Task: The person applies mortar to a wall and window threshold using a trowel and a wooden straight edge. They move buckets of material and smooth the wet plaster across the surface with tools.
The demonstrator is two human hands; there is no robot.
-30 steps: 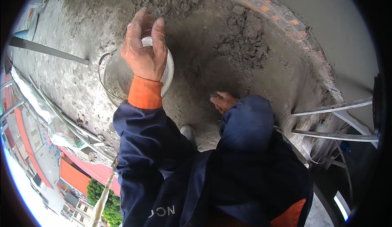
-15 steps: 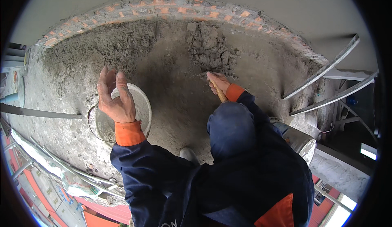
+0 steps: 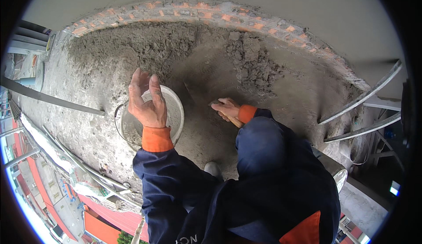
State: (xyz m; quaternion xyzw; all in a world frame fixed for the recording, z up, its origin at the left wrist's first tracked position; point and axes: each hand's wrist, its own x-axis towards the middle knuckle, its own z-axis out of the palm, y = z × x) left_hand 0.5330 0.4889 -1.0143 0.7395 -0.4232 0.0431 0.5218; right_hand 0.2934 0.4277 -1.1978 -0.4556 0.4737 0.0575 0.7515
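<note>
My right hand [image 3: 227,109] grips the wooden handle [image 3: 235,122] of a trowel, low over the grey, mortar-smeared floor. Its blade is hard to make out against the grey surface. Just beyond that hand lies a rough heap of wet mortar [image 3: 252,64]. My left hand [image 3: 148,105] is raised palm up with its fingers and thumb apart, holding nothing. Below it stands a round bucket [image 3: 177,134] with grey residue inside and a wire handle, partly covered by my hand and orange cuff.
A low strip of exposed brick [image 3: 203,14] runs along the smooth grey wall's foot. Curved-looking metal bars [image 3: 365,105] stick in from the right, and another bar [image 3: 52,100] from the left. A metal container [image 3: 339,178] stands by my right side. Poles and sacking edge the lower left.
My right hand has drawn the trowel back and leftward, away from the mortar heap. The view has shifted a little to the left. My left hand stays open above the bucket.
</note>
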